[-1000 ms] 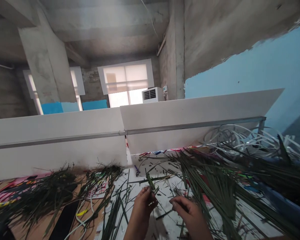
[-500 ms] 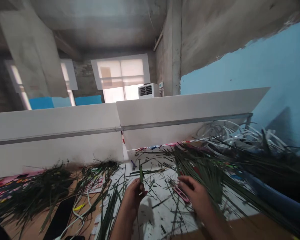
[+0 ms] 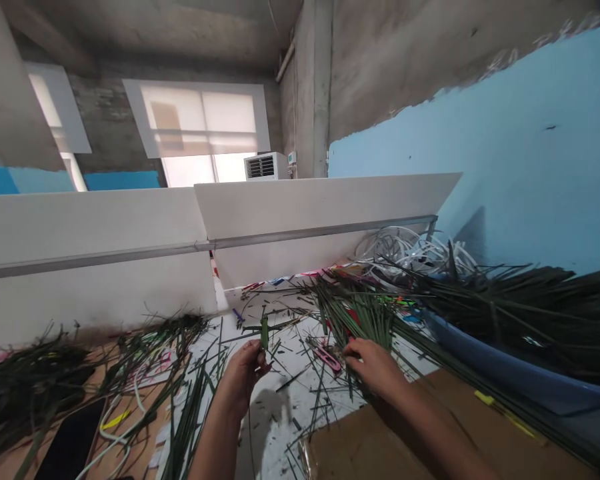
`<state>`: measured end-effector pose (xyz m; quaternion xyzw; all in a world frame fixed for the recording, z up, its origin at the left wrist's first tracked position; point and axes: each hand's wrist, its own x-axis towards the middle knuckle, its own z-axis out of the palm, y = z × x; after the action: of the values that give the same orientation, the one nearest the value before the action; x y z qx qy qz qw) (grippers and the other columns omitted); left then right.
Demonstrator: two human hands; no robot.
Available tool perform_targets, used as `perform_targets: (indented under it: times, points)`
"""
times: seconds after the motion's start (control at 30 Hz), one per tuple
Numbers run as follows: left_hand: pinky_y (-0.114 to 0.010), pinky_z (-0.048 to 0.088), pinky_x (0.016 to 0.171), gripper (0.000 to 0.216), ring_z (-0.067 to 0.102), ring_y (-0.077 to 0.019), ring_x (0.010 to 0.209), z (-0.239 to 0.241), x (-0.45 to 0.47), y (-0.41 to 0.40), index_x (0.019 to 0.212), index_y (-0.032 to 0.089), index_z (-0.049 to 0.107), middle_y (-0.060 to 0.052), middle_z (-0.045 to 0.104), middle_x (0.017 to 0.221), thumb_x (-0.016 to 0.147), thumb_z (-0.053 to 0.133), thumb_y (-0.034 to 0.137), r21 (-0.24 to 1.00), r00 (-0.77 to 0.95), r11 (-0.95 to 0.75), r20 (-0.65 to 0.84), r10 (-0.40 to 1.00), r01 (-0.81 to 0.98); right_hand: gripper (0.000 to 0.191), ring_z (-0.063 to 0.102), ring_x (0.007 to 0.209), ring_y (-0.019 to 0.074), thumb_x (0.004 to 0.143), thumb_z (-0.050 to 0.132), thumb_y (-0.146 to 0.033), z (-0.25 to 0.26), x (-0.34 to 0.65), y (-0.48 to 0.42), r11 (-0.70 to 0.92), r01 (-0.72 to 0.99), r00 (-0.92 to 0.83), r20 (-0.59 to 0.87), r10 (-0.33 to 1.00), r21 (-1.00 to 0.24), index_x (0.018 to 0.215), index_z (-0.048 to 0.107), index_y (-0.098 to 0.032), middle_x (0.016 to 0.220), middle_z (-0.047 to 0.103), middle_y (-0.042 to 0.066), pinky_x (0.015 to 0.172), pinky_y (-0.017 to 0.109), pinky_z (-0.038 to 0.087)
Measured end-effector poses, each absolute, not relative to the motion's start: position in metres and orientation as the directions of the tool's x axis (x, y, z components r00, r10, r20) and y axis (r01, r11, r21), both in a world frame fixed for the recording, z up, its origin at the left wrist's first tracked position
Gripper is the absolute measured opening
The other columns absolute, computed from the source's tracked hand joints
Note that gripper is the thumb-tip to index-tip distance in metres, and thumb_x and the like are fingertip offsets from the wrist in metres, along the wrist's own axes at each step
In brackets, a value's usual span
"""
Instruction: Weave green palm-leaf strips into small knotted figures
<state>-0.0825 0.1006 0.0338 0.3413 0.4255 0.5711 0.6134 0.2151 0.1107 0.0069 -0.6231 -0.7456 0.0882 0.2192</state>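
Observation:
My left hand (image 3: 243,368) is closed in a pinch on a short green leaf strip (image 3: 265,331) that stands upright above the white tabletop (image 3: 275,427). My right hand (image 3: 373,363) reaches forward with fingers curled at the base of a fan of long green leaf blades (image 3: 360,317). A pink-handled tool (image 3: 329,359) lies just left of its fingertips; whether the fingers grip anything is hidden.
A white partition board (image 3: 130,253) with a metal rail runs across the back. Heaps of green leaves (image 3: 35,380) lie at left. A blue tub (image 3: 520,373) full of leaves sits at right, white coiled strips (image 3: 410,250) behind it. A cardboard sheet (image 3: 430,440) and black phone (image 3: 70,443) lie near me.
The view has swung right and down. My right hand has moved forward and right, past the pink tool, into the fan of leaves. My left hand keeps its strip upright.

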Motion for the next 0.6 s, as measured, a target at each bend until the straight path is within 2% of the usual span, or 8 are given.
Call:
perform_targets:
  times: [0.1,0.17,0.3,0.43,0.5,0.6]
  points:
    - [-0.027,0.047,0.066,0.031,0.049,-0.0113,0.055,0.034,-0.083,0.099,0.076,0.02,0.06,0.007,0.052,0.057,0.063,0.079,0.04,0.915,-0.025,0.116,-0.136,0.99,-0.387,0.024,0.066,0.1,0.0261,0.08,0.059,-0.015,0.003,0.189,0.122,0.241,0.905,-0.18,0.2,0.963,-0.35,0.095,0.076,-0.022,0.1,0.077,0.008,0.085,0.03,0.039]
    - [-0.026,0.047,0.065,0.031,0.049,-0.0116,0.055,0.034,-0.084,0.098,0.075,0.02,0.06,0.006,0.052,0.056,0.062,0.079,0.04,0.922,-0.038,0.107,-0.131,0.991,-0.373,0.029,0.067,0.098,0.0278,0.076,0.06,-0.01,-0.001,0.174,0.128,0.24,0.917,-0.184,0.198,0.963,-0.318,0.099,0.074,-0.021,0.1,0.077,0.011,0.087,0.032,0.037]
    - [-0.026,0.047,0.065,0.032,0.047,-0.0113,0.056,0.035,-0.086,0.095,0.073,0.02,0.058,0.005,0.053,0.057,0.064,0.079,0.043,0.941,-0.042,0.081,-0.101,0.994,-0.329,0.035,0.069,0.097,0.0307,0.072,0.057,-0.002,-0.007,0.162,0.134,0.207,0.926,-0.147,0.203,0.968,-0.316,0.1,0.073,-0.018,0.095,0.077,0.015,0.087,0.035,0.037]
    - [-0.026,0.046,0.066,0.031,0.047,-0.0114,0.056,0.037,-0.088,0.093,0.074,0.02,0.059,0.005,0.054,0.059,0.067,0.077,0.043,0.959,-0.044,0.058,-0.073,0.996,-0.278,0.019,0.07,0.092,0.0317,0.07,0.06,-0.008,-0.002,0.178,0.14,0.143,0.888,-0.071,0.179,0.981,-0.436,0.079,0.074,-0.017,0.089,0.077,0.017,0.08,0.034,0.04]
    - [-0.026,0.045,0.066,0.03,0.047,-0.0113,0.056,0.037,-0.089,0.094,0.074,0.02,0.059,0.005,0.054,0.059,0.066,0.077,0.042,0.965,-0.04,0.054,-0.066,0.997,-0.257,0.02,0.07,0.084,0.0285,0.076,0.054,-0.013,0.004,0.194,0.144,0.119,0.835,-0.038,0.159,0.987,-0.537,0.071,0.073,-0.018,0.081,0.076,0.014,0.074,0.033,0.042]
    - [-0.026,0.044,0.064,0.03,0.046,-0.011,0.055,0.035,-0.094,0.096,0.073,0.02,0.059,0.005,0.054,0.058,0.065,0.077,0.042,0.972,-0.028,0.051,-0.059,0.998,-0.23,0.032,0.069,0.077,0.0242,0.082,0.042,-0.016,0.013,0.222,0.142,0.113,0.711,-0.015,0.146,0.989,-0.694,0.086,0.074,-0.018,0.083,0.076,0.011,0.069,0.031,0.047]
